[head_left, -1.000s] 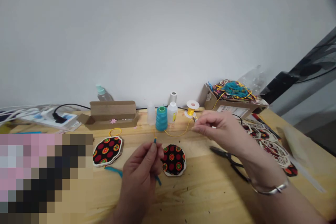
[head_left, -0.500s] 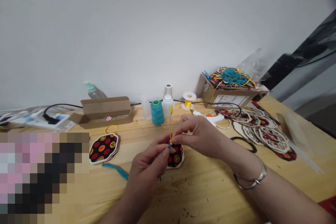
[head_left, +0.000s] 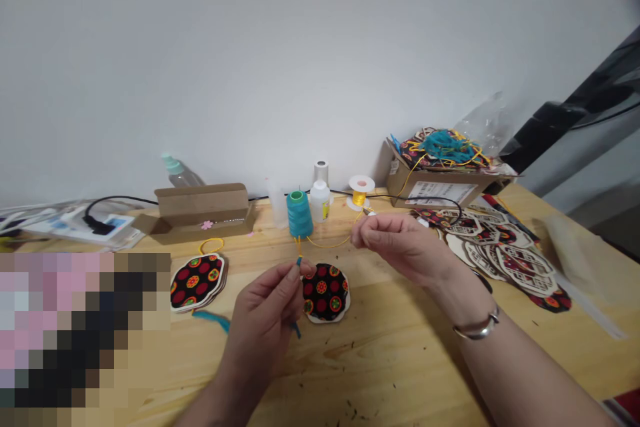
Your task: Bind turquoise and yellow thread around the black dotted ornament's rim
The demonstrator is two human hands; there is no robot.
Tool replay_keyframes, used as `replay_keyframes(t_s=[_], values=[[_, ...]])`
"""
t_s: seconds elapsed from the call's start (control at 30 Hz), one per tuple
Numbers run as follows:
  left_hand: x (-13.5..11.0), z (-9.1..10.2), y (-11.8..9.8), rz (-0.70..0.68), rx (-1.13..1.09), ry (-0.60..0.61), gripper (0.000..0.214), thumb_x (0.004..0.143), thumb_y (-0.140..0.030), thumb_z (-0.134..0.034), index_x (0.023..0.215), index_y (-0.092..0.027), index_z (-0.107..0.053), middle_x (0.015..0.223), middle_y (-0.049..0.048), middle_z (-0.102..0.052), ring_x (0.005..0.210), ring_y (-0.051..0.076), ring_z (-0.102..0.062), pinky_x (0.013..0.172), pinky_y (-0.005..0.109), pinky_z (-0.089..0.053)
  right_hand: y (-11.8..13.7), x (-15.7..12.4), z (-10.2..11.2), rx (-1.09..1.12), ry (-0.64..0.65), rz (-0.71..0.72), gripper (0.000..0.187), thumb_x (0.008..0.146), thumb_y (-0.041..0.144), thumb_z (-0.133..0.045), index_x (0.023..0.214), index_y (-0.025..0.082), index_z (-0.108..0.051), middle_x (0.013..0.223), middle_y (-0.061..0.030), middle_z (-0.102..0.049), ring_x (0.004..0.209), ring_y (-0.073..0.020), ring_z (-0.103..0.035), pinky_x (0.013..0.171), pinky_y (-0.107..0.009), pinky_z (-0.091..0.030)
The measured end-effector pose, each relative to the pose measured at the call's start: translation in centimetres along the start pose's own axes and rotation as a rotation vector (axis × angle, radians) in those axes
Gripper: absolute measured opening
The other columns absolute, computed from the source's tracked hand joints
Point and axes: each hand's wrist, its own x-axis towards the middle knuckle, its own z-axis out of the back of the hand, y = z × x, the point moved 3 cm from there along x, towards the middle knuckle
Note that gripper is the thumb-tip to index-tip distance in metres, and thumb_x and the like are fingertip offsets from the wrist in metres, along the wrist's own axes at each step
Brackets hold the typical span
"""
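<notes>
My left hand pinches a teal tassel between thumb and fingers. A yellow cord stands up out of its top, and a teal end shows below my fingers. Just right of that hand lies a scalloped piece with a pale edge and black, red and orange patterned cloth. My right hand is raised apart from the tassel, its fingers curled together; whether anything is inside them is hidden. A yellow thread curves along the table towards it.
A teal thread cone, a white bottle and a yellow thread spool stand by the wall. An open cardboard box and patterned stack are left; a filled carton and loose scalloped pieces are right.
My hands have moved apart: the left went left with the tassel, while the right let go of the yellow cord and drew away to the right. The patterned piece now shows more fully.
</notes>
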Motion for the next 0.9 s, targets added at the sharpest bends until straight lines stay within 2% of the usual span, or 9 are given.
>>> replay_keyframes(t_s=[0.13,0.27,0.4,0.5,0.67,0.73,0.77,0.83,0.9], values=[[0.3,0.2,0.0,-0.012,-0.016,-0.002,0.013,0.071,-0.022,-0.066,0.077,-0.010,-0.070,0.047,-0.0057,-0.039,0.043,0.003,-0.025,0.039,0.014,-0.022,0.1,0.1,0.5,0.098,0.001,0.004,0.014,0.075,0.032,-0.060,0.072,0.018,-0.061,0.086,-0.0049,-0.059,0.086,-0.0168,-0.056,0.085,-0.036,-0.043],[0.5,0.4,0.2,-0.004,-0.006,-0.012,0.014,0.071,-0.022,-0.066,0.078,-0.010,-0.069,0.047,-0.0063,-0.037,0.042,0.003,-0.024,0.039,0.014,-0.022,0.5,-0.1,1.2,0.147,-0.030,0.023,0.012,0.074,0.031,-0.061,0.073,0.020,-0.060,0.087,-0.0038,-0.058,0.074,-0.0134,-0.053,0.068,-0.030,-0.046],[0.6,0.5,0.4,0.001,-0.009,-0.023,0.014,0.072,-0.022,-0.066,0.078,-0.010,-0.069,0.046,-0.0079,-0.032,0.042,0.003,-0.023,0.039,0.015,-0.021,1.0,-0.4,1.7,0.232,-0.046,0.075,0.013,0.071,0.030,-0.063,0.066,0.018,-0.060,0.092,-0.0035,-0.055,0.061,-0.0086,-0.043,0.051,-0.022,-0.036],[0.7,0.6,0.4,0.001,-0.020,-0.033,0.014,0.071,-0.022,-0.066,0.077,-0.009,-0.069,0.046,-0.0080,-0.031,0.042,0.003,-0.023,0.039,0.015,-0.020,1.3,-0.4,2.0,0.250,-0.083,0.074,0.013,0.070,0.028,-0.064,0.065,0.017,-0.059,0.091,-0.0036,-0.054,0.060,-0.0084,-0.038,0.047,-0.022,-0.031],[0.7,0.7,0.5,0.001,-0.018,-0.028,0.014,0.073,-0.022,-0.064,0.078,-0.009,-0.069,0.046,-0.0084,-0.030,0.042,0.003,-0.022,0.039,0.015,-0.019,1.9,-0.4,2.7,0.236,-0.129,0.126,0.011,0.071,0.027,-0.062,0.070,0.016,-0.059,0.086,-0.0020,-0.051,0.059,-0.0074,-0.038,0.047,-0.021,-0.029],[0.7,0.8,0.5,-0.001,-0.014,-0.026,0.014,0.073,-0.022,-0.064,0.078,-0.010,-0.069,0.047,-0.0080,-0.031,0.042,0.003,-0.022,0.039,0.015,-0.020,1.9,-0.4,3.1,0.090,-0.166,0.102,0.015,0.074,0.031,-0.058,0.074,0.016,-0.059,0.076,-0.0014,-0.051,0.055,-0.0079,-0.038,0.046,-0.021,-0.028],[0.7,0.8,0.6,-0.001,-0.012,-0.026,0.014,0.073,-0.022,-0.064,0.078,-0.010,-0.069,0.047,-0.0078,-0.032,0.042,0.003,-0.022,0.039,0.015,-0.019,1.7,-0.3,3.4,-0.055,-0.198,0.064,0.018,0.076,0.034,-0.055,0.073,0.016,-0.058,0.069,-0.0009,-0.051,0.053,-0.0084,-0.038,0.045,-0.022,-0.027],[0.7,0.8,0.6,0.002,-0.007,-0.026,0.014,0.073,-0.021,-0.065,0.077,-0.009,-0.069,0.047,-0.0077,-0.032,0.042,0.003,-0.022,0.039,0.015,-0.019,1.4,-0.3,3.8,-0.500,-0.314,-0.020,0.023,0.078,0.035,-0.052,0.068,0.015,-0.058,0.058,-0.0010,-0.049,0.050,-0.0107,-0.040,0.046,-0.024,-0.029],[0.6,0.8,0.7,0.018,0.002,-0.018,0.014,0.073,-0.021,-0.064,0.077,-0.009,-0.069,0.046,-0.0077,-0.031,0.042,0.003,-0.022,0.039,0.016,-0.018,1.3,-0.4,4.0,-1.002,-0.513,-0.019,0.022,0.079,0.028,-0.051,0.065,0.014,-0.059,0.064,-0.0057,-0.055,0.059,-0.0157,-0.048,0.054,-0.028,-0.036]])
